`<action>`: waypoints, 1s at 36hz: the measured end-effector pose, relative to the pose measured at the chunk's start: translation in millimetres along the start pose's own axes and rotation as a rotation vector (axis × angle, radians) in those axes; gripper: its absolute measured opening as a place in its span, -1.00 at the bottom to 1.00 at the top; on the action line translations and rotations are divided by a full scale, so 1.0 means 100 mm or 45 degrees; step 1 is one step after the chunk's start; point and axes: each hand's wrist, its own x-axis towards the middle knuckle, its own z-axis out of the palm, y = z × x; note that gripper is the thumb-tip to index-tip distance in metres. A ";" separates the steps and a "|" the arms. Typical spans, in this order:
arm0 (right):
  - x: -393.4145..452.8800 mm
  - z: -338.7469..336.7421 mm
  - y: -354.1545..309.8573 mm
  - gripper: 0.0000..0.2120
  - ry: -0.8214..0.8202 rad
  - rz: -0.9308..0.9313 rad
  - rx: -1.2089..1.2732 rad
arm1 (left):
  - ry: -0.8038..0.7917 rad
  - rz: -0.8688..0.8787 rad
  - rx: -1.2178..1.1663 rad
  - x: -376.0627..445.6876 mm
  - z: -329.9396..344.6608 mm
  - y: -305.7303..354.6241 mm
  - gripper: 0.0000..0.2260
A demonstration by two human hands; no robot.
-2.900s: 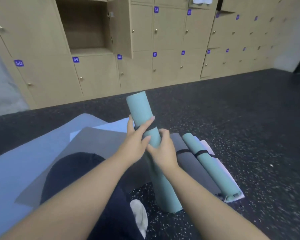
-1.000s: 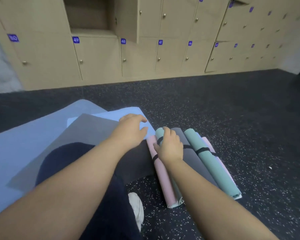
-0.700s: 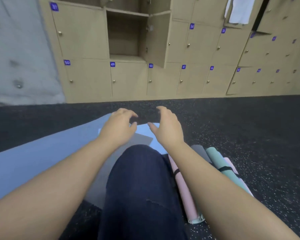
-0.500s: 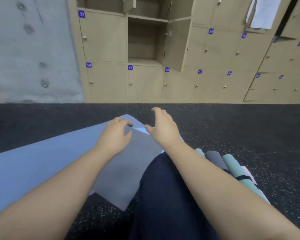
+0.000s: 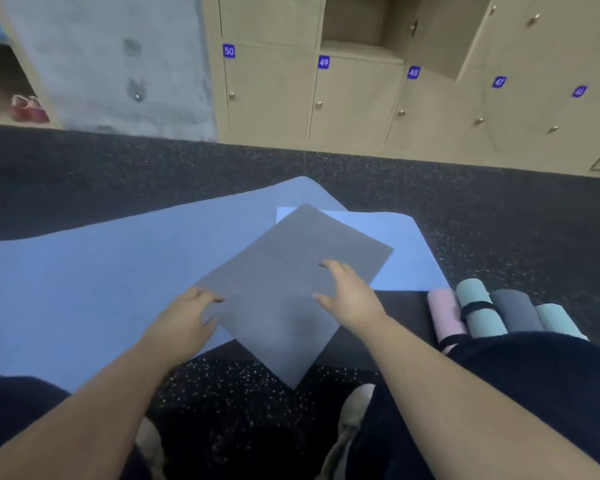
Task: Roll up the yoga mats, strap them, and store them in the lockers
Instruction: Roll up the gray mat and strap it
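Lying flat on speckled floor (image 5: 482, 209): grey mat (image 5: 284, 292), lockers (image 5: 354, 98) behind; both hands' fingers (image 5: 329, 266) spread, gripping nothing.

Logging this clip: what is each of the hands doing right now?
Left hand: open, fingertips at the grey mat edge, holding nothing.
Right hand: open, spread over the grey mat.

Single head-worn wide-angle view, pitched forward and down from above the person's own forearms. Close range: left hand (image 5: 184, 320) at 7 o'clock of centre, right hand (image 5: 352, 299) at 4 o'clock, both over the grey mat (image 5: 284, 289) mid-frame. Speckled floor (image 5: 239, 379) and knees fill 6 o'clock. Lockers (image 5: 354, 98) sit far off at 12 to 2 o'clock, concrete wall (image 5: 118, 64) at 11. Edges curve visibly. No second view to overlap with.
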 end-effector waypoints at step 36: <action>0.65 2.35 0.77 -0.42 -0.336 0.656 0.120 | -0.537 0.111 0.660 1.20 1.95 -0.61 -0.14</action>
